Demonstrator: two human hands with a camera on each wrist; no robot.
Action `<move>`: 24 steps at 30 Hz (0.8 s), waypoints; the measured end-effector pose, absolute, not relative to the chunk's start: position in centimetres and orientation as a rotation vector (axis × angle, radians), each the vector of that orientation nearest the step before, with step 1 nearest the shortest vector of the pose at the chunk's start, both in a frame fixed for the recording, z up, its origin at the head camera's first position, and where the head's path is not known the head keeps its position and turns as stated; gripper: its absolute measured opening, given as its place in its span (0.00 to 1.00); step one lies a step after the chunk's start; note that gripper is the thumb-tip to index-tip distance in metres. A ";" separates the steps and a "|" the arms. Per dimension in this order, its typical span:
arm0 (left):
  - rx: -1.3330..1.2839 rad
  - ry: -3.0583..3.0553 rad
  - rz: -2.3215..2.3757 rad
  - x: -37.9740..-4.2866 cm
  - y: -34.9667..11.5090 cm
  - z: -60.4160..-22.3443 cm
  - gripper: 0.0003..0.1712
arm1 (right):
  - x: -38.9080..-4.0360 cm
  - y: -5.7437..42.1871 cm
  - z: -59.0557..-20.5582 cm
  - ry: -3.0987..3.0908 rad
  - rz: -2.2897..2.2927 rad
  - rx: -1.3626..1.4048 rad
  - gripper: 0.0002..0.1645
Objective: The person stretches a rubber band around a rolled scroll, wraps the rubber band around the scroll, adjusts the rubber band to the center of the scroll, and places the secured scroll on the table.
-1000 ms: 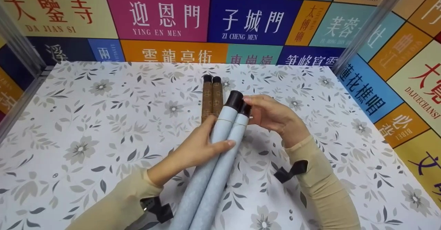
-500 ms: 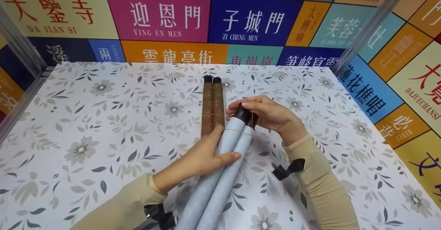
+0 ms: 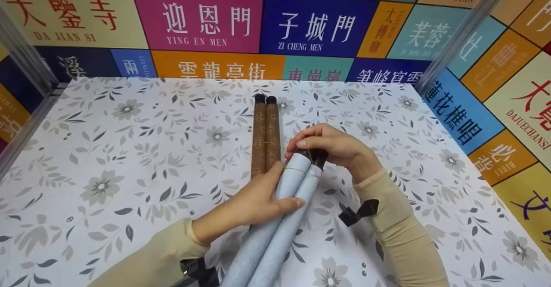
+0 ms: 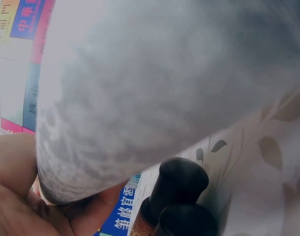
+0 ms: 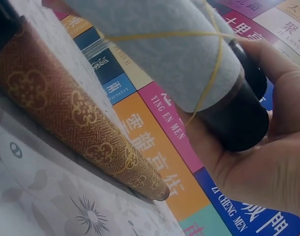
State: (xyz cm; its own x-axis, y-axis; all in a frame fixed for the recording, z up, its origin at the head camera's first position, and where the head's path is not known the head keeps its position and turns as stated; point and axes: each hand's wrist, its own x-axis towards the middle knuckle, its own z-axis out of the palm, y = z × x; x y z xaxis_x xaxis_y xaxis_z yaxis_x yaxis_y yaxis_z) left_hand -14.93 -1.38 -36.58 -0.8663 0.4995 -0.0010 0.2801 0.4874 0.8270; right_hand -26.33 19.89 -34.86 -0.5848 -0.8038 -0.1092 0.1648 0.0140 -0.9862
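Two pale blue-grey scrolls (image 3: 267,235) lie side by side, slanting, with dark end knobs (image 5: 238,123). My left hand (image 3: 258,205) grips them below the upper end, its thumb across the top. My right hand (image 3: 340,147) has its fingers curled about the dark knobs, partly covering them. A thin yellow rubber band (image 5: 165,35) goes round both scrolls and crosses itself in the right wrist view; one strand runs down to the right hand's fingers at the knobs. In the left wrist view, one pale scroll (image 4: 140,98) fills most of the picture.
Two brown patterned scrolls (image 3: 266,136) with black knobs lie together on the table behind the left hand, a thin band around them. A white cloth with grey leaves and flowers (image 3: 159,166) covers the table. Panels with coloured lettering (image 3: 196,20) stand behind and at the right.
The pale scrolls have moved slightly down and right with the left hand. My right hand has shifted over the knobs, pulling the band across them; it now crosses the scrolls.
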 end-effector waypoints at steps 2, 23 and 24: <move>0.684 2.496 1.303 -14.9 -1.3 -36.6 0.44 | -26.3 19.8 -34.9 1.584 -1.627 -0.695 0.12; 0.700 2.506 1.192 -14.5 -0.9 -36.5 0.39 | -26.1 20.1 -34.8 1.771 -1.374 -0.805 0.07; 0.695 2.505 1.193 -14.5 -0.9 -36.6 0.39 | -26.1 20.1 -34.8 1.778 -1.371 -0.811 0.07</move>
State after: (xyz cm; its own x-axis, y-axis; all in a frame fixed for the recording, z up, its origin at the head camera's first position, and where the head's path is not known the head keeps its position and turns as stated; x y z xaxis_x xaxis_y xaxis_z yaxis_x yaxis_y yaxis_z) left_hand -14.47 -0.92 -36.55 -0.8449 0.5330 -0.0440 0.3018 0.5431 0.7836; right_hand -26.11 20.07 -34.85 -0.5292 -0.8307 -0.1729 -0.0440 0.2304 -0.9721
